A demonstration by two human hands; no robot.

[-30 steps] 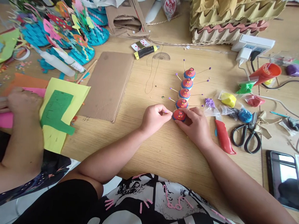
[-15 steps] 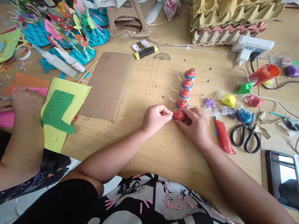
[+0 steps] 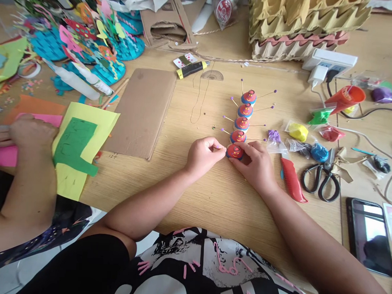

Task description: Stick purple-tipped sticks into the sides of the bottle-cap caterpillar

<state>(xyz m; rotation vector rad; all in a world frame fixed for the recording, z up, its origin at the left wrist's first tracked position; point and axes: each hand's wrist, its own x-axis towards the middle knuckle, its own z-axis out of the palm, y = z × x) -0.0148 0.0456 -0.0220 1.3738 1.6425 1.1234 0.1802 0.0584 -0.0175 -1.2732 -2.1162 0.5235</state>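
My left hand (image 3: pixel 200 158) pinches a purple-tipped stick (image 3: pixel 218 146) between thumb and forefinger, at the left side of the nearest red-and-blue figure (image 3: pixel 235 152). My right hand (image 3: pixel 257 162) grips that figure from its right side, thumb and fingers pressed to it, and keeps it on the desk (image 3: pixel 187 207) in front of me. The figure has a yellow smile and stands at the near end of a line, with four matching figures (image 3: pixel 249 96) behind it, each with a purple-tipped stick out to either side.

To the right of my hands lie a red-handled tool (image 3: pixel 293 177) and black-handled scissors (image 3: pixel 329 167). Near them are small bags of coloured clay, yellow (image 3: pixel 298 131) and blue (image 3: pixel 319 152) among them. An orange cone (image 3: pixel 346 98) lies beyond, and a smartphone (image 3: pixel 370 237) sits at the right.

On my left is a flat cardboard sheet (image 3: pixel 144 112), then yellow paper (image 3: pixel 69 180) with a green cut-out (image 3: pixel 74 141) on it. Past that, a co-worker's hand (image 3: pixel 32 133) rests over pink paper (image 3: pixel 2 156). Stacked egg trays (image 3: pixel 308 22) stand at the far side.
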